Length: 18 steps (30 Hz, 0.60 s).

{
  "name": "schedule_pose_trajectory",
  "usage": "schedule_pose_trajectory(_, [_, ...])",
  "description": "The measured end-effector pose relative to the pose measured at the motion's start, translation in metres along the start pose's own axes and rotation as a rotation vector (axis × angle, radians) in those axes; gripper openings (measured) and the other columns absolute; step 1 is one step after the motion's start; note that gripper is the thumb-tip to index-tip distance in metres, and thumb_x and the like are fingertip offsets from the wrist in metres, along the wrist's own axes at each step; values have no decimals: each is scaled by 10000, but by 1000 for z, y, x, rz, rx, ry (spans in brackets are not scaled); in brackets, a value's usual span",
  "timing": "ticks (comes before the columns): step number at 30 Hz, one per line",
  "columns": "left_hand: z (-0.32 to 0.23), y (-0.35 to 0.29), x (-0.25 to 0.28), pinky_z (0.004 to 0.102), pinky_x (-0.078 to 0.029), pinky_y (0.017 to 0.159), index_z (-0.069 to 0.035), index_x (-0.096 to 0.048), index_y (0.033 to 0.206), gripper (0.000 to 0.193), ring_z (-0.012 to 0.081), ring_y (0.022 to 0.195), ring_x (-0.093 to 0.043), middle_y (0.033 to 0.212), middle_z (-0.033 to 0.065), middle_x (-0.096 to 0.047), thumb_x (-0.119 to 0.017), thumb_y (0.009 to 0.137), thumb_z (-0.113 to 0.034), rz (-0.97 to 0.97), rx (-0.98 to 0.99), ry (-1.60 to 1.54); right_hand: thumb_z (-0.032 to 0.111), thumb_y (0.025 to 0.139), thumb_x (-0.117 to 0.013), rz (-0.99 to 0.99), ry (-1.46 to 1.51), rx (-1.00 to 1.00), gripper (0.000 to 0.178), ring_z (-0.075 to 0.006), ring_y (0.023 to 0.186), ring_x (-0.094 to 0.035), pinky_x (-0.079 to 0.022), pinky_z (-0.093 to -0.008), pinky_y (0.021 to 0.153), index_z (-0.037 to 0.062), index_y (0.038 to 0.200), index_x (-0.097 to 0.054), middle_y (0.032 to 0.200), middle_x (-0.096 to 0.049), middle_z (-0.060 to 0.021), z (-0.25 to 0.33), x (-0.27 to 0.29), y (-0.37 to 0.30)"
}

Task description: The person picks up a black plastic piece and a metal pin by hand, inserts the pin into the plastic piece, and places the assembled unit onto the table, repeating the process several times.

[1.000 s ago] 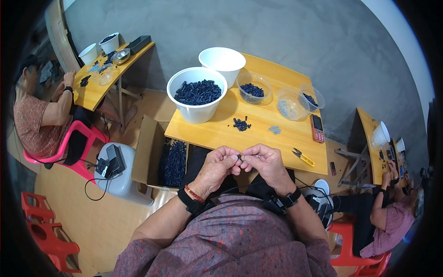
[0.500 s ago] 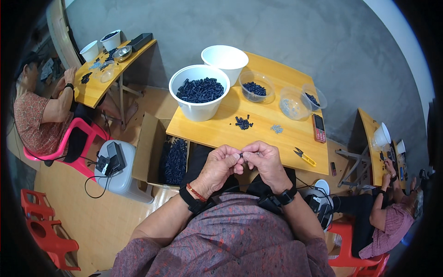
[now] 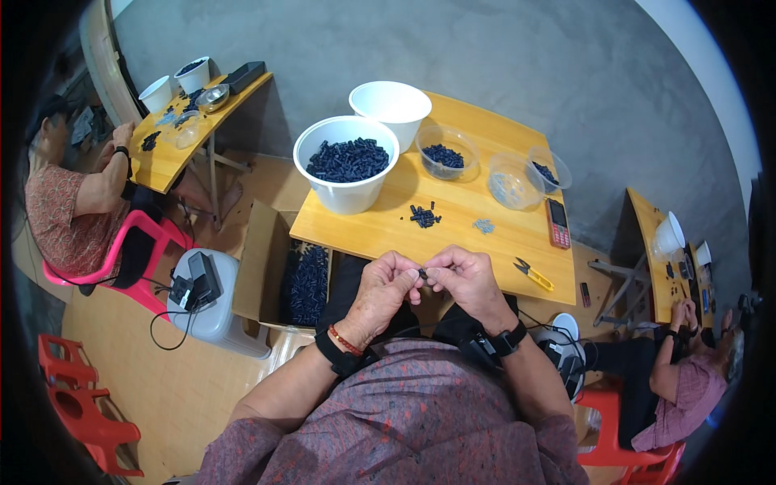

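Just past the table's near edge, my left hand (image 3: 381, 293) and my right hand (image 3: 466, 283) meet with fingertips pinched together. Between them is a small dark cylindrical piece (image 3: 422, 274), mostly covered by the fingers. On the wooden table (image 3: 364, 236) beyond lies a loose pile of short black cylindrical pieces (image 3: 423, 216). To its right sits a small heap of tiny pale pieces (image 3: 483, 226). Yellow-handled snips (image 3: 536, 275) rest near the right corner, below a red keypad phone (image 3: 558, 224).
A white bucket (image 3: 346, 196) full of black pieces stands back left, before another white bucket (image 3: 391, 99). Clear plastic bowls (image 3: 515, 182) hold parts at right. An open carton (image 3: 259, 263) of dark pieces is below left. People (image 3: 73, 202) work at side tables, left and right.
My hands stay nearly still, still pinching the small piece, with the fingers shifting slightly. At the right, the other person's hands have drawn back from their table toward their body.
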<state>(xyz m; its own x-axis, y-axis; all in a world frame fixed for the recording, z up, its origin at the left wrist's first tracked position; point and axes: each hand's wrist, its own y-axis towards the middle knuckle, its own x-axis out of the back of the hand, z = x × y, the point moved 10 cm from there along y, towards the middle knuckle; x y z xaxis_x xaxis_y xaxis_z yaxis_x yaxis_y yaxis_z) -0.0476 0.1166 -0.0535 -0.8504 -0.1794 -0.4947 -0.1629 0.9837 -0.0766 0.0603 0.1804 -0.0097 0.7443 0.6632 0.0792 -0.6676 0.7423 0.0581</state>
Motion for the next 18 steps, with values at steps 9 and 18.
schedule_pose_trajectory(9, [-5, 0, -4, 218, -511, 608, 1, -567, 959, 17, 97, 646, -580, 840, 69, -627, -570, 948, -12, 9, -31, 53, -3, 897, -647, -1, -24, -17, 76, -82, 720, -628, -523, -207, 663, -35, 961, -672, 849, -679, -56, 1, -1, 0])
schedule_pose_trajectory(18, [7, -3, 1, 269, -547, 628, -10, -560, 978, 39, 128, 645, -598, 833, 80, -632, -572, 956, -39, -1, 39, -172, -7, 902, -633, 23, -178, 166, 83, -109, 733, -642, -526, -217, 663, -60, 944, -681, 865, -651, -66, 26, -12, -6])
